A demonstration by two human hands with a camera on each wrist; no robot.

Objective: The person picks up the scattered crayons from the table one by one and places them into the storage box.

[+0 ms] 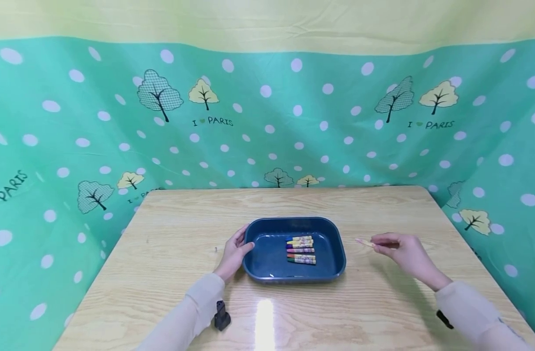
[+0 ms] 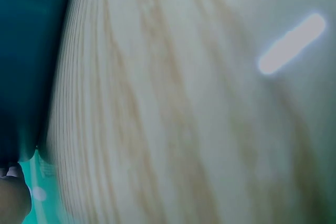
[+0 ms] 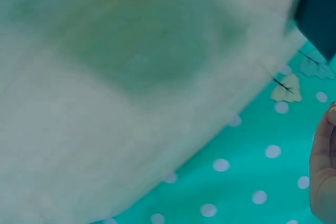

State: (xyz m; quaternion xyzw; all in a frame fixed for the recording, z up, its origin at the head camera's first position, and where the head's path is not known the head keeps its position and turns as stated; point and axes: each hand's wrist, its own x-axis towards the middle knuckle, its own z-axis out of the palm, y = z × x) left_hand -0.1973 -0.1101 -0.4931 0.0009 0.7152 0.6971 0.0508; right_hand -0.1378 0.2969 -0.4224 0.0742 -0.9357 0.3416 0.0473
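A dark blue rectangular tray (image 1: pixel 293 279) sits on the wooden table, its side also showing at the left of the left wrist view. My left hand (image 1: pixel 234 254) holds its left rim, thumb over the edge and fingers along the outside. Inside lie several crayons (image 1: pixel 301 250) in a rough column, tips to the left, in paper wrappers; blue, yellow, purple, pink, orange and green show. To the right of the tray, apart from it, my right hand (image 1: pixel 403 253) pinches a pale pink crayon (image 1: pixel 365 242) by one end, its tip toward the tray. In the right wrist view that hand is mostly cut off.
The light wood table (image 1: pixel 184 209) runs back to a green dotted curtain (image 1: pixel 267 146) that hangs behind and at both sides. A small black device (image 1: pixel 222 317) shows beside my left sleeve. A bright light reflection lies on the wood in front of the tray.
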